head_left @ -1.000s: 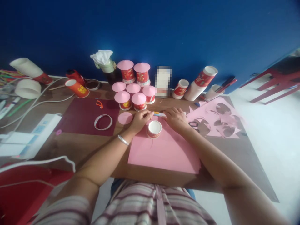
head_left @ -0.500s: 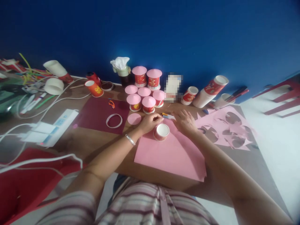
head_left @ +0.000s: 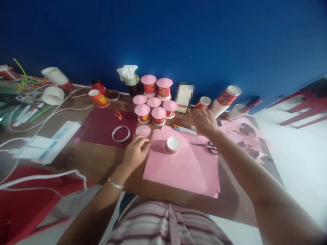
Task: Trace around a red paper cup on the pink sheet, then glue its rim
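My left hand (head_left: 135, 153) rests at the left edge of a stack of pink paper (head_left: 184, 173), its fingers loosely bent and nothing visible in them. Just above it lies a pink paper disc (head_left: 143, 131). A short cut-down paper cup (head_left: 173, 145) stands on the stack with its white inside upward. My right hand (head_left: 204, 121) reaches over the back right of the stack, fingers spread, close to a red paper cup (head_left: 202, 102) that it partly covers. Below that hand lie scissors (head_left: 211, 148), and left of it two pens (head_left: 185, 130) lie side by side.
Several red cups with pink cone tops (head_left: 158, 114) stand at the back beside a phone (head_left: 183, 102). Pink scraps (head_left: 246, 136) lie at right. A white ring (head_left: 121, 133) and orange clip (head_left: 118, 115) are on dark red paper (head_left: 102, 131). Cables and a power strip (head_left: 61, 143) occupy the left.
My left hand has drawn back leftward from the pens to the paper's left edge. My right hand has moved off the pens toward the red cup behind, and the scissors now show.
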`<action>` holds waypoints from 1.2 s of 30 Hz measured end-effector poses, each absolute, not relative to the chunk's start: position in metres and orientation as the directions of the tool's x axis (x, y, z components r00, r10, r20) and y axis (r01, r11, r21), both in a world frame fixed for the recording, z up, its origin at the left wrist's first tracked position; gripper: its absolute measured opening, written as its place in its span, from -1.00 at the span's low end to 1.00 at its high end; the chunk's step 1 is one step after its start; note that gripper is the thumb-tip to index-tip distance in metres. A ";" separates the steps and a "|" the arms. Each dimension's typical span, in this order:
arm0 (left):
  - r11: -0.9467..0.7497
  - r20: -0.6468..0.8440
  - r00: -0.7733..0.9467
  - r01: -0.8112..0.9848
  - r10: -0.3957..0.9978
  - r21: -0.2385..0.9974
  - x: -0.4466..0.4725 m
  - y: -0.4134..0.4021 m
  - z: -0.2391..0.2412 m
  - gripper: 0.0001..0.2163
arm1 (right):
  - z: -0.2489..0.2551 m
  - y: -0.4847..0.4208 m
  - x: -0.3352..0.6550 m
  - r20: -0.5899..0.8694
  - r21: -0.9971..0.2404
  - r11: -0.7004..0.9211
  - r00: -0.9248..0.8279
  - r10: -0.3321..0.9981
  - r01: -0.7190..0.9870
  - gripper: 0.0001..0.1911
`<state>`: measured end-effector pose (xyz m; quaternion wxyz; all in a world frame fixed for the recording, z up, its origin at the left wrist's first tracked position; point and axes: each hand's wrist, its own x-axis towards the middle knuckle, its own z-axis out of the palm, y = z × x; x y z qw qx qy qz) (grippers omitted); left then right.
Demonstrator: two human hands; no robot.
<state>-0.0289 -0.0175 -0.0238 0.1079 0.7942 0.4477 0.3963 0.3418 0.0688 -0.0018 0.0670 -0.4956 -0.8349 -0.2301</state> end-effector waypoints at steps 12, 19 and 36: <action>-0.434 0.373 0.308 0.842 0.875 0.321 -0.045 0.017 -0.028 -0.20 | -0.002 0.065 0.327 0.434 0.328 0.395 -0.508 0.744 0.858 -0.60; -0.616 0.645 0.310 0.719 0.698 0.321 -0.032 0.009 -0.019 -0.80 | 0.001 0.072 0.337 0.315 0.402 0.392 -0.527 0.789 0.827 -0.59; -0.675 0.684 0.290 0.623 0.669 0.396 -0.018 -0.006 -0.029 -0.97 | 0.014 0.116 0.339 0.197 0.446 0.479 -0.606 0.771 0.756 -0.47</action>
